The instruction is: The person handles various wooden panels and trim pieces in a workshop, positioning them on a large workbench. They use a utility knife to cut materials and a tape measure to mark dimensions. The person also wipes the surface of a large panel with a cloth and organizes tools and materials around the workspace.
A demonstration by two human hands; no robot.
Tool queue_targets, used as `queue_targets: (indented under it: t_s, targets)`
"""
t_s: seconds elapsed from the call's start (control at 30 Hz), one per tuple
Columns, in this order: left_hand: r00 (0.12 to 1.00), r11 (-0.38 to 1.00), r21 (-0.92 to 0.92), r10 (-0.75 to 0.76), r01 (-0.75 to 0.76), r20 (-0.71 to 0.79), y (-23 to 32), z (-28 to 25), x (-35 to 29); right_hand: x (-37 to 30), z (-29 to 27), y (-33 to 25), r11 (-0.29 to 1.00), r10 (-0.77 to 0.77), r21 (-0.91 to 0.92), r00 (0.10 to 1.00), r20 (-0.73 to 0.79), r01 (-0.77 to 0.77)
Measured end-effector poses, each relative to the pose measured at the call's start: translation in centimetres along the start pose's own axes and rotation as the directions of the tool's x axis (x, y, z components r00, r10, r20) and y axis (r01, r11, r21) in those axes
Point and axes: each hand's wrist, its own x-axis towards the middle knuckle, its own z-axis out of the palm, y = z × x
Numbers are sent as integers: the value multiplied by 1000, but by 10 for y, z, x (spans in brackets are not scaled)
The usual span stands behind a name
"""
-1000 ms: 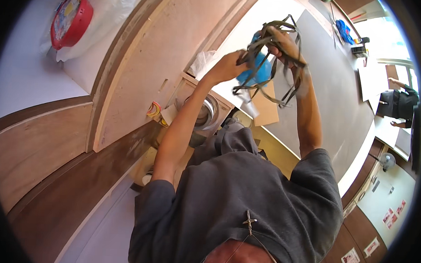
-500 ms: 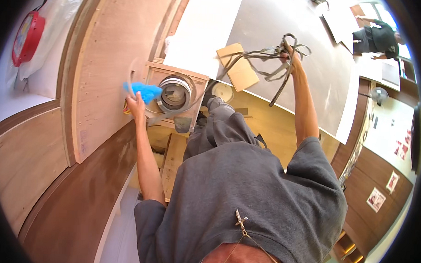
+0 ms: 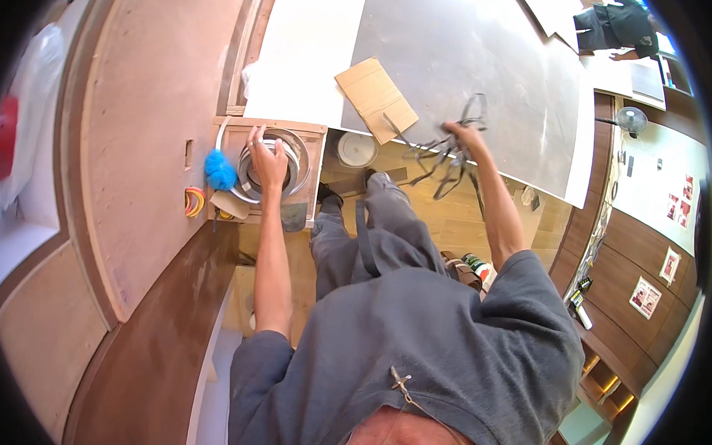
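Note:
My right hand [image 3: 462,138] is closed around a tangled bundle of thin dark strips [image 3: 446,164], whose loops hang over the near edge of the grey-topped table. At the left, my left hand [image 3: 269,161] lies over coiled rolls of grey and white banding [image 3: 297,159], fingers apart, touching or just above them. The rolls sit on a wooden box top [image 3: 315,146]. Beside them is a crumpled blue bundle [image 3: 220,171] with a pale strip curving past it. A few coloured tape rolls [image 3: 194,202] hang at the box's left side.
A cardboard piece [image 3: 376,98] lies on the grey-topped table [image 3: 471,62]. Below its edge stands a round white bucket [image 3: 357,149]. A tall wooden panel [image 3: 151,137] borders my left. Another person [image 3: 617,29] stands at the far right. Containers [image 3: 476,266] are by my legs.
My left hand has let go of the blue bundle and moved right onto the rolls. My right hand has come lower and nearer with the dark strips. The view has shifted.

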Motion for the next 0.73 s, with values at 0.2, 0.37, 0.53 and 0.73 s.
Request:
queue_targets:
  t_s: [0.2,0.37,0.53,0.73]
  targets:
    - [966,989,109,-126,103,224,-86,77,91,66,135,97,886,410,201,908,87,-419]
    - [950,904,404,-235,138,203,-201,133,152,131,215,150,459,385,459,636,669,-761]
    - [875,891,453,-251,41,414,-307,174,183,118,275,155,675,166,582,861,480,-454]
    - [748,879,409,-440,244,498,-270,160,223,66,244,152,736,416,590,909,-8,-332]
